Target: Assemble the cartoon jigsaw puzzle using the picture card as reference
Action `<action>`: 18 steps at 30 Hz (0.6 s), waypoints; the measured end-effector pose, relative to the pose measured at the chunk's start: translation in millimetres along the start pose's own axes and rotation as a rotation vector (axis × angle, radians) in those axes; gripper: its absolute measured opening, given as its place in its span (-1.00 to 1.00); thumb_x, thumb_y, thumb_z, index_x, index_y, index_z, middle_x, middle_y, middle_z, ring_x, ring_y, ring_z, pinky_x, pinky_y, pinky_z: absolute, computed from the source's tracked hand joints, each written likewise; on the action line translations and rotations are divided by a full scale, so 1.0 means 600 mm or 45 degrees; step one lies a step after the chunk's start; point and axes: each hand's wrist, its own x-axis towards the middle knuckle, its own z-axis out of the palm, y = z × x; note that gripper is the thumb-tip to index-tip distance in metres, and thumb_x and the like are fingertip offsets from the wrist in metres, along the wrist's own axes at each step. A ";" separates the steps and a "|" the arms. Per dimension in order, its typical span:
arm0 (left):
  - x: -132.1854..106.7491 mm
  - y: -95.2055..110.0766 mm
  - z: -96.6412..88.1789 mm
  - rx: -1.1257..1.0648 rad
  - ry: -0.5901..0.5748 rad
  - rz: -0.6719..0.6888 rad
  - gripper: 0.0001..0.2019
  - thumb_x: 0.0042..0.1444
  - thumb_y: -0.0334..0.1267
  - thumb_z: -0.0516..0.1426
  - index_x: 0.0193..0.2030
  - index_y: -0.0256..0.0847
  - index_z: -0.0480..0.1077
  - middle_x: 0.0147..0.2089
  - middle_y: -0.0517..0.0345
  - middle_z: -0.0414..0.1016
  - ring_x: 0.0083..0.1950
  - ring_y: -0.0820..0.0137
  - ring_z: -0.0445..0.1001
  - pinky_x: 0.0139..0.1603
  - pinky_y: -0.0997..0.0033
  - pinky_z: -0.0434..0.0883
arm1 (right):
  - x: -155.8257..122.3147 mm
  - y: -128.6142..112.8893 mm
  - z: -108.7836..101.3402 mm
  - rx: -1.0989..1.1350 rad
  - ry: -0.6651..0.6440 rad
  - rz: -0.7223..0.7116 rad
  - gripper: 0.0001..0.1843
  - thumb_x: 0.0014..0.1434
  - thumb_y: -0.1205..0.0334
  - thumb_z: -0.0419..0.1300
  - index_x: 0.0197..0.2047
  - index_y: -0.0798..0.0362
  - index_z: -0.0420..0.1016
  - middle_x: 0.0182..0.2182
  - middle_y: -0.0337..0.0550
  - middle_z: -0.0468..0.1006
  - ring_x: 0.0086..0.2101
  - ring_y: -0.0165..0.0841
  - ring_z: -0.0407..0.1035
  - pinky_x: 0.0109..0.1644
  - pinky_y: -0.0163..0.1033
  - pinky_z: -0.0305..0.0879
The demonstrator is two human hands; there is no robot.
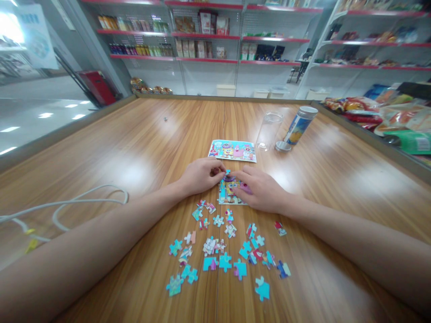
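At mid-tabletop (134, 148), small joined colourful cardboard jigsaw patch (228, 194); left hand (200, 176) pinching one piece (222, 172), right hand's (261, 192) grip open, flat; many loose pieces (218, 251) left.

Wooden desk (134, 148), part-built puzzle (226, 193) at centre, loose puzzle pieces (222, 251) at 6 o'clock, picture card (232, 150) at 12, clear jar (269, 130), lid (283, 146) and printed canister (299, 125) at 1, white cable (84, 199) at 9
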 end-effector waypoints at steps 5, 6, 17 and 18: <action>-0.001 0.000 -0.001 0.000 -0.003 -0.002 -0.88 0.18 -0.25 0.19 -0.21 -0.18 0.55 -0.24 0.15 0.53 -0.28 0.44 0.49 -0.27 0.47 0.38 | -0.003 0.004 0.008 0.133 0.091 0.057 -0.31 0.29 0.10 0.17 0.38 0.11 0.04 -0.16 0.01 0.52 -0.24 -0.19 0.44 -0.14 -0.07 0.38; -0.001 0.000 -0.001 0.000 -0.006 -0.001 -0.88 0.18 -0.25 0.19 -0.21 -0.18 0.55 -0.24 0.14 0.53 -0.28 0.44 0.49 -0.27 0.47 0.38 | -0.003 0.005 0.009 0.145 0.095 0.059 -0.29 0.28 0.12 0.16 0.39 0.10 0.00 -0.16 0.00 0.52 -0.25 -0.19 0.44 -0.15 -0.07 0.38; -0.001 0.000 0.000 -0.001 0.005 0.001 -0.88 0.19 -0.23 0.18 -0.22 -0.18 0.54 -0.25 0.15 0.53 -0.29 0.45 0.48 -0.27 0.47 0.38 | 0.000 0.000 0.001 -0.060 -0.016 0.004 -0.57 0.36 0.07 0.10 0.18 0.11 0.40 -0.15 0.00 0.49 -0.15 -0.18 0.41 -0.05 -0.06 0.35; -0.001 0.000 0.000 -0.006 0.007 0.005 -0.88 0.19 -0.24 0.18 -0.21 -0.18 0.54 -0.24 0.15 0.53 -0.28 0.45 0.48 -0.26 0.47 0.38 | 0.001 0.001 0.001 -0.048 -0.004 0.004 -0.55 0.35 0.08 0.11 0.20 0.12 0.38 -0.14 0.01 0.50 -0.14 -0.17 0.41 -0.03 -0.06 0.35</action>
